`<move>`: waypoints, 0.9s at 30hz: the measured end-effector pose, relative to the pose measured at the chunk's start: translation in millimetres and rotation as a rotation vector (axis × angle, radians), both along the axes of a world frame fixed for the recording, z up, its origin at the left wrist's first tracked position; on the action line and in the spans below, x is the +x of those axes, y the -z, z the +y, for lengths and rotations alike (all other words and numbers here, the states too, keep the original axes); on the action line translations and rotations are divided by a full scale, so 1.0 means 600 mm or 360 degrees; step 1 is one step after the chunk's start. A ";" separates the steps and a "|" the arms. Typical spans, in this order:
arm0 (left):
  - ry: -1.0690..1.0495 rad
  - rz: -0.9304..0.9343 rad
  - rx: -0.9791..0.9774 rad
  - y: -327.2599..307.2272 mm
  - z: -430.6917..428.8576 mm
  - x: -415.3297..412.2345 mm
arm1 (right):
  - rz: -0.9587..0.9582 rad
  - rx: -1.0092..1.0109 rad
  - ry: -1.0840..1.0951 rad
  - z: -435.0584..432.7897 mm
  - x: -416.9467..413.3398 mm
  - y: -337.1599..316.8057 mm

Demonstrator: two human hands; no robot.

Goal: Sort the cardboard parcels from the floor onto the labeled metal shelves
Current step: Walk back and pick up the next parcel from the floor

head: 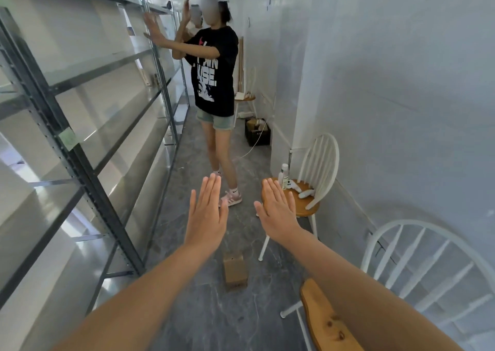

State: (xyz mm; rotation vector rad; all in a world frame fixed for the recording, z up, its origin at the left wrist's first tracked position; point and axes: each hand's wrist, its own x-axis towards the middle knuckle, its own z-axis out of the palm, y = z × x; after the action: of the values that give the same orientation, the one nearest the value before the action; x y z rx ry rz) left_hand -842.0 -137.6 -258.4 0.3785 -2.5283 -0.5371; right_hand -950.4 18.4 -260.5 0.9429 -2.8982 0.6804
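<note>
A small brown cardboard parcel (235, 270) stands on the grey marbled floor, below and between my outstretched arms. My left hand (207, 211) and my right hand (277, 208) are both held out flat in front of me, fingers extended, holding nothing, well above the parcel. The metal shelves (88, 74) run along the left wall; a green label (67, 136) is stuck on a dark upright. A few flat items lean on the far shelves.
Another person in a black T-shirt (214, 77) stands ahead in the aisle, one hand on a shelf upright. White chairs with wooden seats stand on the right (302, 200) and near right (428, 270). A dark crate (257, 133) sits by the far wall.
</note>
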 end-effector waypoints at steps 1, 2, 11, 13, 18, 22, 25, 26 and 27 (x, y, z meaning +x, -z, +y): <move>-0.0006 0.0006 0.0013 0.000 0.000 -0.014 | 0.0006 0.0008 0.0000 -0.001 -0.016 0.003; -0.0012 0.0006 0.0025 0.002 0.000 -0.027 | 0.0000 0.0003 0.0011 -0.002 -0.031 0.006; -0.0047 -0.0073 0.0060 0.041 -0.031 -0.095 | -0.0043 -0.0024 0.0012 -0.044 -0.105 0.037; -0.0033 -0.0091 0.0052 0.055 -0.046 -0.108 | -0.0055 -0.0023 0.0010 -0.060 -0.116 0.047; -0.0044 -0.0085 0.0080 0.078 -0.102 -0.160 | -0.0064 0.0002 0.0006 -0.115 -0.158 0.064; -0.0033 -0.0127 0.0116 0.098 -0.156 -0.204 | -0.0102 0.0022 0.0002 -0.174 -0.199 0.081; -0.0023 -0.0138 0.0118 0.108 -0.207 -0.240 | -0.0122 0.0048 0.0005 -0.222 -0.230 0.090; -0.0026 -0.0140 0.0123 0.108 -0.225 -0.255 | -0.0120 0.0064 0.0005 -0.238 -0.241 0.090; -0.0029 -0.0137 0.0131 0.107 -0.243 -0.269 | -0.0114 0.0079 0.0004 -0.254 -0.254 0.091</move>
State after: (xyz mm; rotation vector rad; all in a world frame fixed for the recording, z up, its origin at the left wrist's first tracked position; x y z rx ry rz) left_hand -1003.5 -283.2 -322.5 0.4636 -2.5882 -0.6324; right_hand -1102.7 -134.1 -314.9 0.9393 -2.9910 0.6586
